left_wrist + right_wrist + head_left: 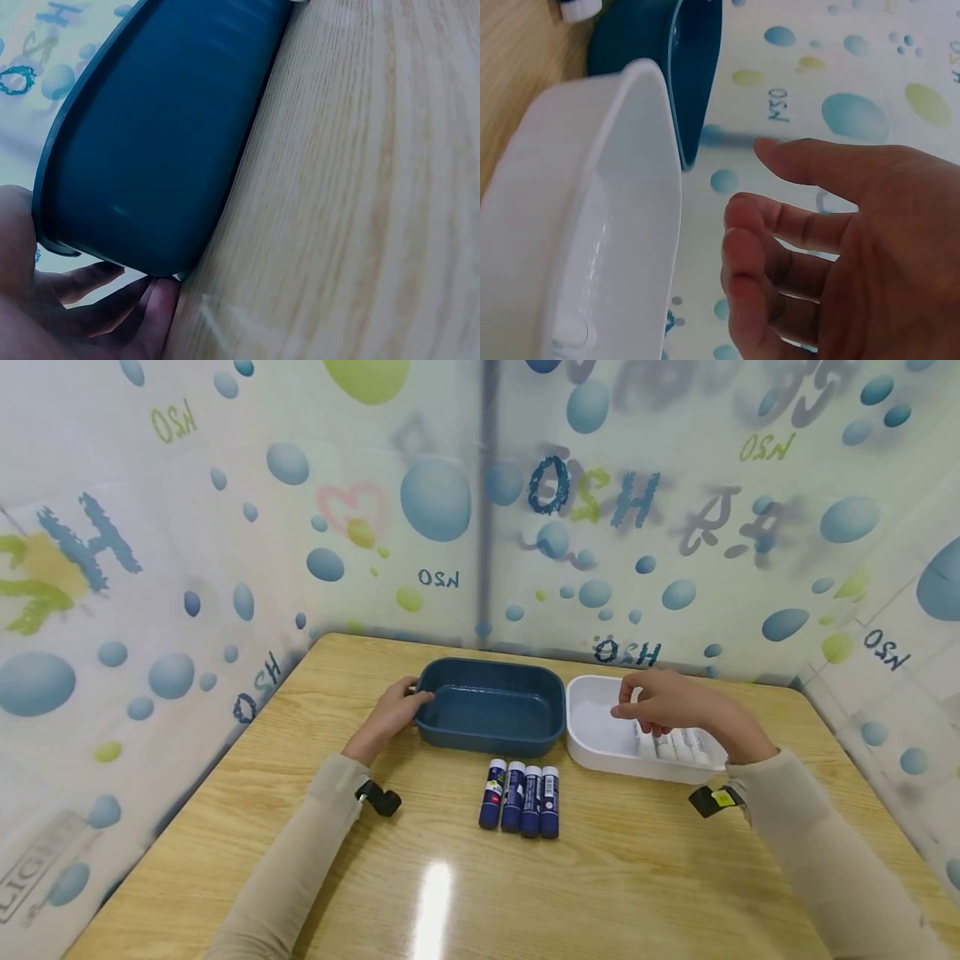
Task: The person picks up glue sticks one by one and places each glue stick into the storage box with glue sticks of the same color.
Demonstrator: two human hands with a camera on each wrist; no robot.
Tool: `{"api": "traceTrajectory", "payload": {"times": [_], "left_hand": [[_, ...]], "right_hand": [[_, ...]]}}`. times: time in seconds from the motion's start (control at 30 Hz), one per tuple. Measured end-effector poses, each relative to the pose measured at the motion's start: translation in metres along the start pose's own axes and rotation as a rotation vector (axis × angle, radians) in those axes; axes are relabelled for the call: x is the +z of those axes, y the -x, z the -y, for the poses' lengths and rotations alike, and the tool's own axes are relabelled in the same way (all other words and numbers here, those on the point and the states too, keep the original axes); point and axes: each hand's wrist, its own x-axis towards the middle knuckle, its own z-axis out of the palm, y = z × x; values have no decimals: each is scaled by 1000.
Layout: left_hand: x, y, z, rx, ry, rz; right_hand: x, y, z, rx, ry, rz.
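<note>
My left hand (pixel 392 717) holds the left end of a dark blue plastic bin (pixel 480 742), thumb over the rim. In the left wrist view the fingers (pixel 94 283) reach under that end, at the tabletop. Nothing lies inside the blue bin. Over the white bin (pixel 611 762) hovers my right hand (pixel 667 700), its fingers loosely bent and nothing between them. Several white tube-like items (pixel 681 746) lie side by side in the right part of the white bin, partly hidden by the hand. Several blue glue sticks (pixel 513 797) with white ends lie in a row before the bins.
The two bins stand next to each other toward the back of a wooden table (pixel 600 877). Behind and beside the table hangs a pale curtain (pixel 420 610) printed with blue and green drops. Each sleeve carries a small black wrist camera (pixel 381 798).
</note>
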Motion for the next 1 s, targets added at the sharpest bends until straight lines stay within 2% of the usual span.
{"api": "traceTrajectory", "payload": {"times": [0.2,0.47,0.67,1.0], "left_hand": [[0,0,1,0,-3,0],[1,1,1,1,16,8],[0,0,-1,8,27,12],[0,1,-1,0,5,2]], "right_hand": [[17,6,19,-87,21,-82],[45,17,40,-176,-8,-168],[62,23,51,-234,-79,-157],[94,16,50,-238,-118,-117]]}}
